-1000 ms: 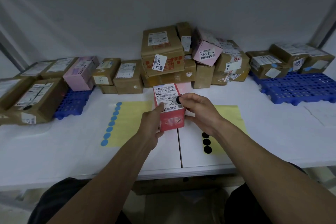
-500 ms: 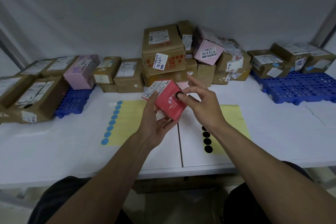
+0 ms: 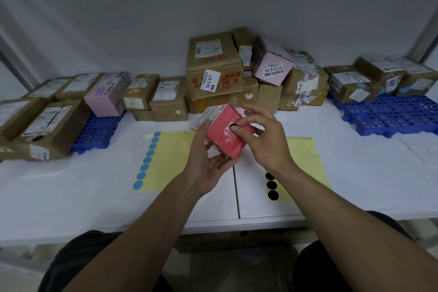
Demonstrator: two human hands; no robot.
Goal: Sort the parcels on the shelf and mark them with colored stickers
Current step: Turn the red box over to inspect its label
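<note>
Over the middle of the white shelf, my left hand (image 3: 208, 166) grips a small red parcel (image 3: 224, 143) from below, with the thumb on its white label side. The parcel is tilted, red face up. My right hand (image 3: 267, 147) presses a black round sticker (image 3: 233, 125) onto that red face with a fingertip, its other fingers spread. A yellow sheet (image 3: 170, 161) with a column of blue stickers (image 3: 147, 161) lies to the left. A second yellow sheet (image 3: 305, 161) with three black stickers (image 3: 272, 185) lies under my right wrist.
A heap of brown and pink parcels (image 3: 214, 64) stands at the back centre. More parcels sit on a blue pallet (image 3: 97, 130) at the left and on another blue pallet (image 3: 391, 116) at the right. The shelf's front edge (image 3: 237, 223) runs below my forearms.
My left hand has tipped the red parcel from upright to lying tilted, with the label turned left. My right fingertip with the black sticker has moved from the label to the red face.
</note>
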